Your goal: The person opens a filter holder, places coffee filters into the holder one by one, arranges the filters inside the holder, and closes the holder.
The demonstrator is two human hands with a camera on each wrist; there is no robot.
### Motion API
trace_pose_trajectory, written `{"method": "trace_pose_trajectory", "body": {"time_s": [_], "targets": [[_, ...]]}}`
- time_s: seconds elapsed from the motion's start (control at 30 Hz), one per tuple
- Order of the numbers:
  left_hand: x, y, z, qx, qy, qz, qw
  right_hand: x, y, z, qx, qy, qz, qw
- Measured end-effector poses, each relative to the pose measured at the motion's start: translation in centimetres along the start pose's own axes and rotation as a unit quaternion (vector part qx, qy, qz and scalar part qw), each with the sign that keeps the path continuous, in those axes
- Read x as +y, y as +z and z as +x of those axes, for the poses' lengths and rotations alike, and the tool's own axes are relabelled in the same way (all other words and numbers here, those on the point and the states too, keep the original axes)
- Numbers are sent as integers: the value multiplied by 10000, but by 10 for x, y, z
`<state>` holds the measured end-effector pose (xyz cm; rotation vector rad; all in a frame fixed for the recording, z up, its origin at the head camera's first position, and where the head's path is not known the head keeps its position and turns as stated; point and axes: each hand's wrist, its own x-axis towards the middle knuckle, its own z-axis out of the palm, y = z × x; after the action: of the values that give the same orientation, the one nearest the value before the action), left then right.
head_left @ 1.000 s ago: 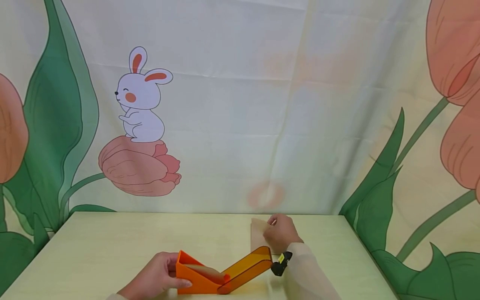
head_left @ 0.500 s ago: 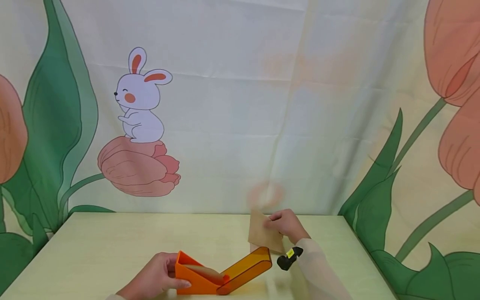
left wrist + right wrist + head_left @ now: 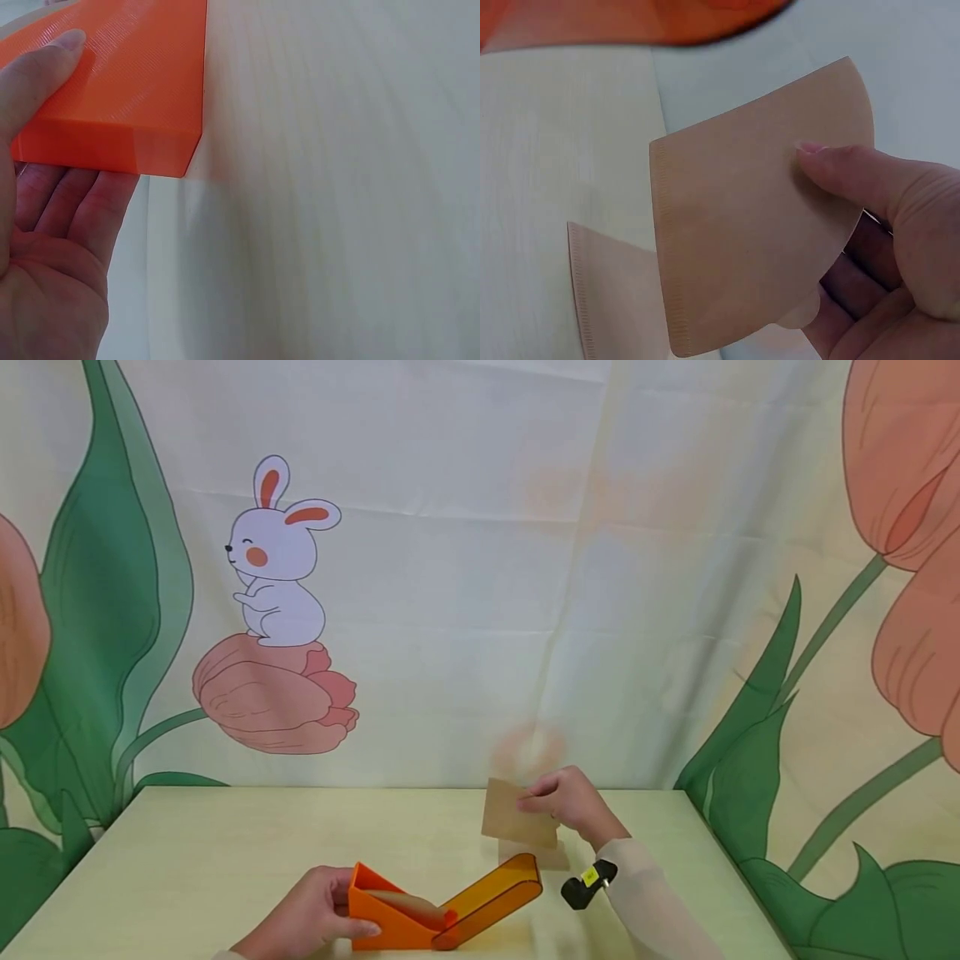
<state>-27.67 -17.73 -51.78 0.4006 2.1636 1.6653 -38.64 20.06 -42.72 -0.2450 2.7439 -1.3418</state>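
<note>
Pale wooden table (image 3: 225,852) before a rabbit-and-tulip backdrop (image 3: 277,610), left hand (image 3: 303,918) gripping orange holder (image 3: 390,914), right hand (image 3: 573,802) pinching paper filter (image 3: 510,814).

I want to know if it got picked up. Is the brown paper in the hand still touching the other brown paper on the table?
Apart. In the right wrist view the right hand pinches the lifted brown paper above the other paper, with bare table showing between their edges.
</note>
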Motion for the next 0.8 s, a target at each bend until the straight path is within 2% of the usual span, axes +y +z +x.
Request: {"method": "trace_pose_trajectory", "body": {"time_s": [0.23,0.43,0.8], "targets": [[-1,0,1,2,52,63,10000,-26,-2,-14,-208,-582,-255,9978],[-2,-1,1,23,81,75,9999,-52,0,-29,-357,-1075,-225,9933],[-3,0,2,108,-84,137,9998,-80,15,-54,-629,-1370,288,9882]]}}
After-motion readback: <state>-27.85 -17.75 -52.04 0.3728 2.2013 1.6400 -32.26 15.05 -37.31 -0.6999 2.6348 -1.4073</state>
